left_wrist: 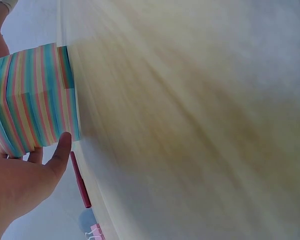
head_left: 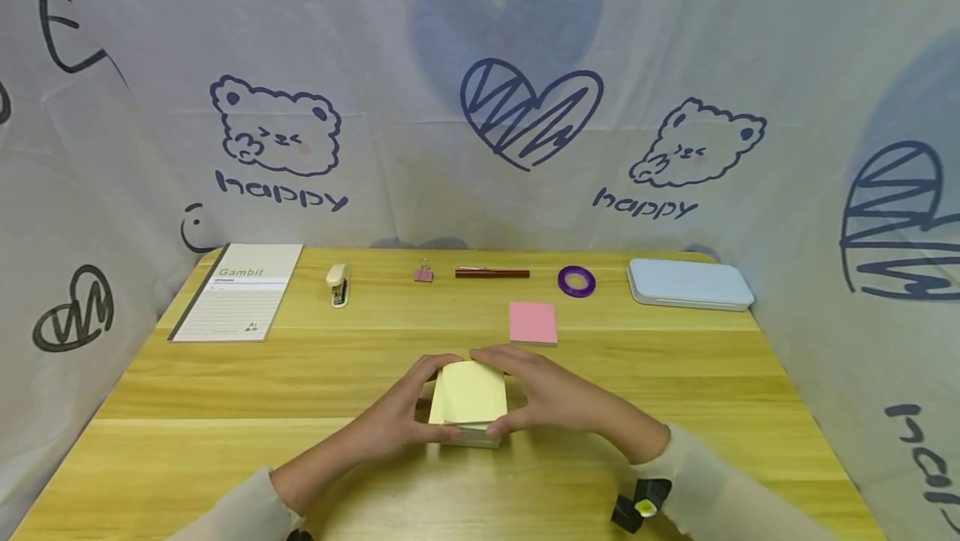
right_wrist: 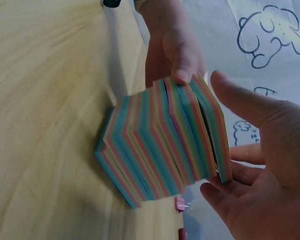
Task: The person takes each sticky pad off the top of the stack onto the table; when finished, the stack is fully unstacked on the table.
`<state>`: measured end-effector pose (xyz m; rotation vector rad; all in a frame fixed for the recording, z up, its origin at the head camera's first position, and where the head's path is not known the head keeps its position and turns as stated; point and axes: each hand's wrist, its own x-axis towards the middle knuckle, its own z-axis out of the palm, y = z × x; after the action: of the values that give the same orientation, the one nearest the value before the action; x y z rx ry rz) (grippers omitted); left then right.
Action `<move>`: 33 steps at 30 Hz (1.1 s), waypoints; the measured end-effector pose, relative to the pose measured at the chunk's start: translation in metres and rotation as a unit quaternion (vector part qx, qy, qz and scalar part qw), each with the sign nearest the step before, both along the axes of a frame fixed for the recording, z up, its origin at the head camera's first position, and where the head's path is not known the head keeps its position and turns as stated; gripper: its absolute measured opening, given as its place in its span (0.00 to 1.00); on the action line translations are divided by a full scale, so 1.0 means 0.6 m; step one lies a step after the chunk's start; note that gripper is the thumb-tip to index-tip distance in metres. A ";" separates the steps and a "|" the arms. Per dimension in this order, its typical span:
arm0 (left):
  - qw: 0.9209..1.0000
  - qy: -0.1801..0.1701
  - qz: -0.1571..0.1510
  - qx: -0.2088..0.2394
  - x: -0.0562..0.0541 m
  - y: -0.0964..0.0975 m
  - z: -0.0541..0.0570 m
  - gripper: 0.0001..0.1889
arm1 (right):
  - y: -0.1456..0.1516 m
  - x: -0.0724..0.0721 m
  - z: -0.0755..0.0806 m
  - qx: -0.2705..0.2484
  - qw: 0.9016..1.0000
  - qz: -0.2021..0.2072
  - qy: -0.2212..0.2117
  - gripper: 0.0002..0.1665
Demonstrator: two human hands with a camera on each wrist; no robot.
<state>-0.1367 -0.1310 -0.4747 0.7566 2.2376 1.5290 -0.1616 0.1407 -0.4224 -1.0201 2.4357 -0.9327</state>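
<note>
A tall stack of sticky note pads [head_left: 474, 391] stands near the front middle of the table, yellow on top. Its sides show pink, yellow and blue-green stripes [left_wrist: 35, 100], and the layers sit unevenly. My left hand [head_left: 397, 416] grips the stack's left side, thumb at the front and fingers behind. From the right, my right hand [head_left: 551, 391] holds the upper part between thumb and fingers. In the right wrist view a narrow gap runs under the top pad [right_wrist: 213, 127]. A single pink sticky note pad [head_left: 533, 323] lies just beyond the hands.
Along the back lie a notepad [head_left: 240, 295], a stapler [head_left: 338, 285], a pink binder clip [head_left: 423, 273], a dark red pen [head_left: 492, 273], a purple tape roll [head_left: 563, 283] and a pale blue case [head_left: 688, 283]. A printed cloth [head_left: 375, 41] hangs behind the wooden table [head_left: 225, 433].
</note>
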 end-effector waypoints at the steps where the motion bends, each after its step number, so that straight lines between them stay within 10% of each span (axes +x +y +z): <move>1: 1.000 0.001 0.001 0.000 0.000 0.000 0.000 0.43 | -0.002 0.002 -0.001 -0.001 1.000 0.001 0.003 0.59; 33: 1.000 0.013 0.018 -0.021 0.000 0.003 0.001 0.49 | 0.059 -0.022 0.012 -0.024 0.999 -0.028 0.023 0.52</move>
<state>-0.1365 -0.1294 -0.4742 0.7315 2.3068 1.4919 -0.1750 0.1759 -0.4151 -1.0037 2.5024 -1.0006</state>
